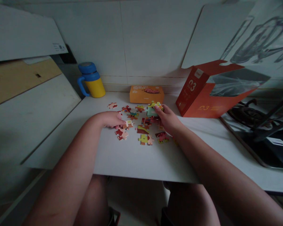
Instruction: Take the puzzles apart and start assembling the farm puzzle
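A: Where are the hands?

B: Apart. The right hand (168,118) has its thumb pressed on a small clutch of green and yellow pieces (152,111), just in front of the orange box (135,97). The left hand (111,119) is low over the bench (132,160), its fingertips at a pale-edged piece (128,125).

A: Does it grip that one?

B: I cannot tell; the fingers may be pinching it or merely touching it.

A: And the other pieces?

B: Spread on the bench between and around the hands. Some overlap in the middle, near the right hand; a pink one (112,105) lies off by itself towards the mug (96,88).

A: Is anything joined?

B: Perhaps a little. At the near side, a yellow-green piece (143,139) and a pale pink one (150,140) sit edge to edge, and the red and pink pair (121,134) by the left hand looks much the same. I can't be sure either is locked.

A: So it's early?

B: I'd judge so. No large picture shows, and most pieces seem loose, with plenty unmatched. The red box (192,91) stands off to the right.
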Action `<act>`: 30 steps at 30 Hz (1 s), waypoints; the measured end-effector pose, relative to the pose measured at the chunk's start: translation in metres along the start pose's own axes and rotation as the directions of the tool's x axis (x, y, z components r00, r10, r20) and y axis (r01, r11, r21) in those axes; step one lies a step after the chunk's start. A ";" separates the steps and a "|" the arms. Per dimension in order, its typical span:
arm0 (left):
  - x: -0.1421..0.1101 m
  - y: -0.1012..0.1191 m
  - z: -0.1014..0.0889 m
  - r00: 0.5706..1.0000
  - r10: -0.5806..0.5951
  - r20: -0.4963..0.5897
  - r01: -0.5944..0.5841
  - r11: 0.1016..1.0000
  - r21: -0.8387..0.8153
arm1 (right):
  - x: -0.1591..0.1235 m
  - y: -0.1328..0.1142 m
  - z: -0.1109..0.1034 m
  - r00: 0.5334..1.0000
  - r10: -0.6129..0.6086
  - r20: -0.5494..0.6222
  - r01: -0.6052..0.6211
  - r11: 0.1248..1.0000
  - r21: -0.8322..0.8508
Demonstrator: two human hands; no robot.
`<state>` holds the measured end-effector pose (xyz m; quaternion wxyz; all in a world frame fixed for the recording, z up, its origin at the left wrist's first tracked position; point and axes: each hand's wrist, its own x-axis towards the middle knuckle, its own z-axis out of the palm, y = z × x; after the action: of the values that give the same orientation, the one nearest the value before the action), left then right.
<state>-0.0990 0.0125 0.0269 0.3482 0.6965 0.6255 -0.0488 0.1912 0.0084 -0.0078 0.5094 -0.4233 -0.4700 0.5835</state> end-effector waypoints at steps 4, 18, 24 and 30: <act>0.000 0.005 0.002 0.999 -0.025 -0.040 0.023 0.999 -0.034 | 0.000 0.000 0.001 1.000 0.013 -0.006 -0.013 1.000 0.004; 0.014 0.028 0.027 0.840 0.273 -0.468 -0.355 0.930 -0.094 | -0.006 -0.001 0.006 0.997 0.003 0.079 -0.002 1.000 -0.015; 0.008 0.056 0.048 0.765 0.413 -0.494 -0.563 0.801 -0.203 | -0.009 0.001 0.007 0.990 0.025 0.140 -0.013 0.996 -0.086; 0.015 0.056 0.054 0.831 0.371 -0.414 -0.491 0.839 -0.234 | -0.007 0.004 0.005 0.980 0.039 0.196 -0.021 0.995 -0.096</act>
<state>-0.0247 -0.0030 0.0025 0.3441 0.7495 0.5004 0.2636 0.1865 0.0006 -0.0109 0.4311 -0.3936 -0.5384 0.6078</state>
